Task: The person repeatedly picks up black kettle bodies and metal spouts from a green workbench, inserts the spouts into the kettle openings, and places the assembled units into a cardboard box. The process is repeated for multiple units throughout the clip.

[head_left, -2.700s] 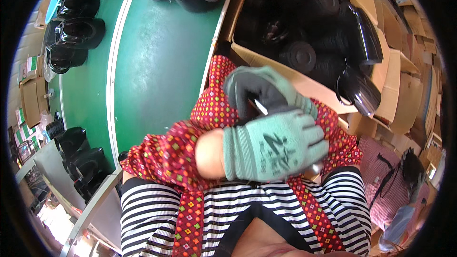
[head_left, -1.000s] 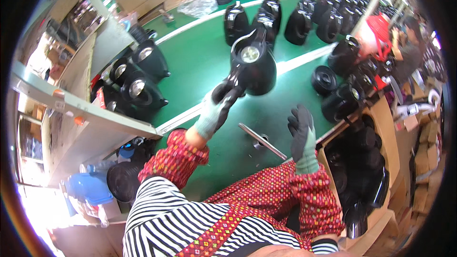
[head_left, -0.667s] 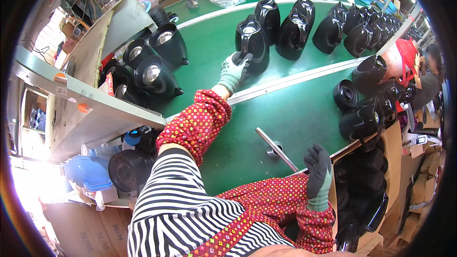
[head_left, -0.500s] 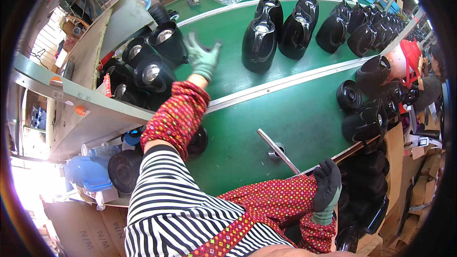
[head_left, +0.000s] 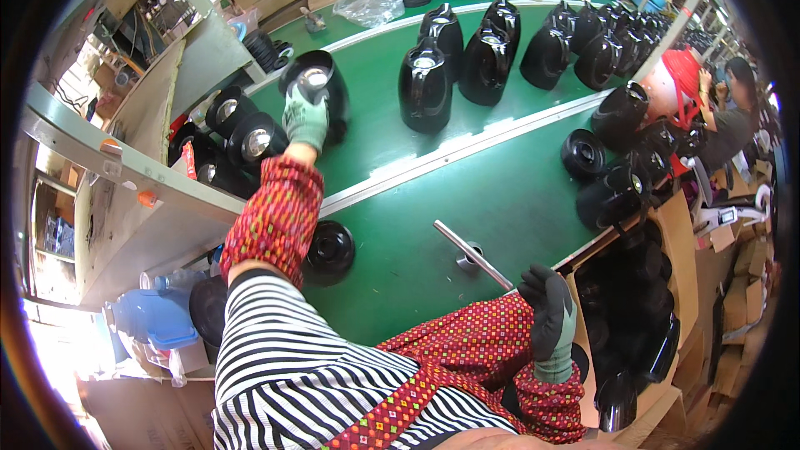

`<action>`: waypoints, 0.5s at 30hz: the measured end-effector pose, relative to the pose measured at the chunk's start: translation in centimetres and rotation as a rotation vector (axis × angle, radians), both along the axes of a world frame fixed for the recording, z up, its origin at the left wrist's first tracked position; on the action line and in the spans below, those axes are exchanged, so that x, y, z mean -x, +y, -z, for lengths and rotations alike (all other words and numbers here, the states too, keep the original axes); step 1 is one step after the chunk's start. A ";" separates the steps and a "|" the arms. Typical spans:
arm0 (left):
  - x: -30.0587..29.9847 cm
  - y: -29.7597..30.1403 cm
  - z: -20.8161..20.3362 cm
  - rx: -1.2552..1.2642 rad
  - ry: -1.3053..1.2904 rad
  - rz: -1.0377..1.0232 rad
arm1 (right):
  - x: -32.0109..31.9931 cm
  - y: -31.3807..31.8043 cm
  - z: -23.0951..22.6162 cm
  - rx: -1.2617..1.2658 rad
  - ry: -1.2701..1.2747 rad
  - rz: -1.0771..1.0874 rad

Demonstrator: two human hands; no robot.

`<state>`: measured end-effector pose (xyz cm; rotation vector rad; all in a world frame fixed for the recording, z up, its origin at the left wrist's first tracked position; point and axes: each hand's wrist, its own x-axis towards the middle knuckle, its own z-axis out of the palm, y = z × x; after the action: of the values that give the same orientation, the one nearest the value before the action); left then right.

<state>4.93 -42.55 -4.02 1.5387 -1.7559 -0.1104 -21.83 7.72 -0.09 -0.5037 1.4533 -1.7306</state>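
My left hand (head_left: 303, 123), in a grey-green glove, grips the near side of a black vacuum jug (head_left: 337, 96). Its mouth faces up and shows a silvery inside. Beside it, at the left, several similar black jugs (head_left: 254, 140) crowd together, some of them tilted. My right hand (head_left: 550, 315), in the same kind of glove, hangs over the worktable's front edge with loosely bent fingers and nothing in them. Just left of that hand, a metal bar (head_left: 473, 255) slants up from a round fitting. A round black part (head_left: 332, 250) lies below my left forearm.
Black jugs with handles (head_left: 426, 92) stand in rows on the green surface (head_left: 379, 129) beyond a metal rail (head_left: 446, 152). More black jugs (head_left: 612, 193) lie at the right. A carton (head_left: 685, 260) at my right holds black parts. Another person (head_left: 723, 137) is at far right.
My left hand, empty and spread before, has closed on a black jug, which now stands farther up and apart from the cluster. The whole view has shifted slightly; my right hand stays loosely open.
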 end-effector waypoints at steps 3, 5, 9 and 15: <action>1.3 11.0 -4.8 0.094 0.076 0.382 | -0.6 -1.0 -3.2 -0.073 0.148 -0.102; 0.3 17.1 -7.1 0.112 0.110 0.634 | -1.0 -2.5 -4.5 -0.037 0.312 -0.204; 2.0 26.0 -12.5 0.006 -0.047 1.090 | -2.1 -4.7 -7.4 -0.041 0.233 -0.236; 4.8 33.0 -15.2 0.166 -0.158 1.549 | -0.8 -1.7 -8.1 -0.001 -0.056 -0.401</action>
<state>0.11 -9.54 11.20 -0.2161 -2.5790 -0.5713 -21.03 6.02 8.00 -0.6892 1.2155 -1.4133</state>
